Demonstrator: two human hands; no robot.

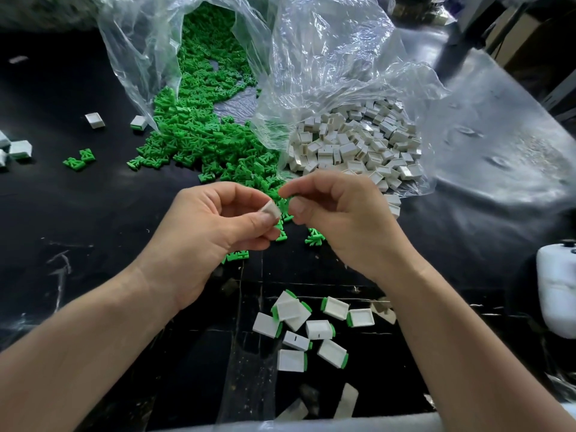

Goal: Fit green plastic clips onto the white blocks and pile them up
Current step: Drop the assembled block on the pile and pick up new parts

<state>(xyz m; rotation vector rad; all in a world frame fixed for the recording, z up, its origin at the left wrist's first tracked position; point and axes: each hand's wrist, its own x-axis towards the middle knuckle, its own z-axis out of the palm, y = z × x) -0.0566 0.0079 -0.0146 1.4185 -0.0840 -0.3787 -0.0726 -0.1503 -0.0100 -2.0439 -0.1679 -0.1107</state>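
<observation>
My left hand (212, 226) pinches a white block (270, 210) between thumb and fingers, held above the black table. My right hand (339, 222) is close beside it, forefinger and thumb curled towards the block, with a green clip (285, 202) seemingly pinched between them, mostly hidden. Loose green clips (199, 141) spill from a clear bag behind the hands. Bare white blocks (358, 145) lie heaped in a second clear bag to the right. Near the table's front edge lies a loose pile of white blocks with green clips fitted (305, 328).
The crumpled clear bags (327, 57) take up the back of the table. Stray white blocks (95, 120) and a couple of clips (79, 159) lie at the left. A white plastic container (558, 291) stands at the right edge. Plastic film covers the table's right side.
</observation>
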